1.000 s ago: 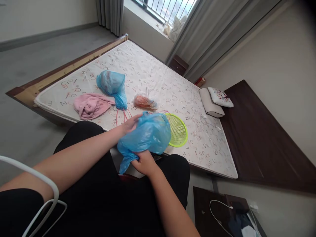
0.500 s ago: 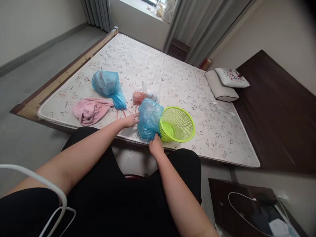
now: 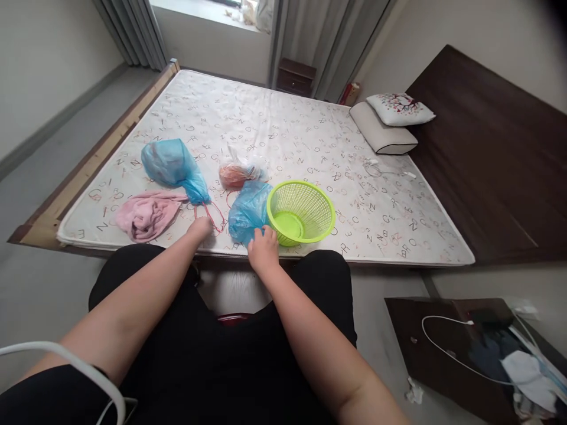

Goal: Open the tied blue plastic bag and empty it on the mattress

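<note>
The right hand (image 3: 263,250) seems to pinch the crumpled blue plastic bag (image 3: 246,208) beside the round green mesh basket (image 3: 301,211); the left hand (image 3: 200,227) rests half-curled on thin red strings (image 3: 214,215).

Contents of both blue bags (image 3: 248,209) and the clear bag (image 3: 237,173), indistinct.

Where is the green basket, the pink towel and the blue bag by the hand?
green basket (image 3: 305,203), head view, on its inner mesh wall.
pink towel (image 3: 146,215), head view, on the middle of its folds.
blue bag (image 3: 248,209), head view, on its bulging side.
</note>
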A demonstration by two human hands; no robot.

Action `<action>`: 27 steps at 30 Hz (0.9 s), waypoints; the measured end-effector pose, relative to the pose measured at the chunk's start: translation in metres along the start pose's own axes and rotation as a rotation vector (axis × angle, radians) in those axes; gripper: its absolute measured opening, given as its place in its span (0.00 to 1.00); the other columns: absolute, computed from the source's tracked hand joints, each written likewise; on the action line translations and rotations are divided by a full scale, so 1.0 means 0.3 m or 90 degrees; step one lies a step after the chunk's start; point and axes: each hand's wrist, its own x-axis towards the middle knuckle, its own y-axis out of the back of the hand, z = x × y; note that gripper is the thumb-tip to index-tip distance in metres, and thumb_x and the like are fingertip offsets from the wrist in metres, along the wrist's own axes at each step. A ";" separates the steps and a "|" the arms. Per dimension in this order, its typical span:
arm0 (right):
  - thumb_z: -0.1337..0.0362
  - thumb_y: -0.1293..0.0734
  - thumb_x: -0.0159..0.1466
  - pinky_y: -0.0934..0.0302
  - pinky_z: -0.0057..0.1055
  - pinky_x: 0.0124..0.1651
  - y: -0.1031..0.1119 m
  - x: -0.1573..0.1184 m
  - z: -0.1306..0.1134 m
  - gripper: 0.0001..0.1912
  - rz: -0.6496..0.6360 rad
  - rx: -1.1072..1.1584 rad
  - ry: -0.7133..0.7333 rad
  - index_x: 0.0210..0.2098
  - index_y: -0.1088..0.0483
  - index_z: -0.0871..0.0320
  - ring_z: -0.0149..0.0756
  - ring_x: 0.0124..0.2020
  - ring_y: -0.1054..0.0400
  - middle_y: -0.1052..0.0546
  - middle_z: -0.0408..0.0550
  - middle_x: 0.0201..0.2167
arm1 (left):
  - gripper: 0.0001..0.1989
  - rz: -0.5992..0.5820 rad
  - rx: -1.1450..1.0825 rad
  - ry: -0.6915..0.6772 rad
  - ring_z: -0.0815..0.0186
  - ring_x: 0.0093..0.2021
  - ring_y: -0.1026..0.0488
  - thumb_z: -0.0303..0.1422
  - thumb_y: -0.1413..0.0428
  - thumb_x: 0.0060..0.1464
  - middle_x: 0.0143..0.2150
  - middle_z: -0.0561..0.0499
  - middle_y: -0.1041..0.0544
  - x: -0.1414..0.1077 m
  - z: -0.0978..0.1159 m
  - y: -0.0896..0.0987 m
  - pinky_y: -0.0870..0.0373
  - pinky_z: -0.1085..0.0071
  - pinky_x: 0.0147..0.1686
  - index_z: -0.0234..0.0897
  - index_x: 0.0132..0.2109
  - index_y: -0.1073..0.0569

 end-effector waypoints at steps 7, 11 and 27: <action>0.67 0.41 0.71 0.39 0.39 0.60 0.000 -0.002 -0.042 0.16 -0.033 0.200 0.123 0.55 0.28 0.60 0.43 0.53 0.33 0.25 0.54 0.49 | 0.08 0.056 -0.168 0.043 0.61 0.30 0.29 0.36 0.41 0.42 0.30 0.42 0.22 -0.172 0.134 0.113 0.32 0.65 0.31 0.36 0.29 0.24; 0.68 0.38 0.69 0.37 0.36 0.60 -0.065 -0.007 -0.069 0.17 -0.101 0.312 0.100 0.57 0.30 0.61 0.39 0.52 0.30 0.24 0.54 0.52 | 0.09 -0.047 -0.299 0.015 0.71 0.19 0.42 0.39 0.41 0.37 0.26 0.45 0.26 -0.390 0.169 0.182 0.45 0.71 0.20 0.37 0.24 0.26; 0.63 0.34 0.67 0.40 0.28 0.41 -0.166 -0.039 -0.123 0.05 -0.176 0.305 0.157 0.35 0.26 0.54 0.35 0.36 0.32 0.25 0.42 0.33 | 0.12 -0.032 -0.585 0.031 0.60 0.31 0.28 0.45 0.44 0.47 0.34 0.44 0.22 -0.526 0.155 0.266 0.23 0.56 0.37 0.42 0.30 0.29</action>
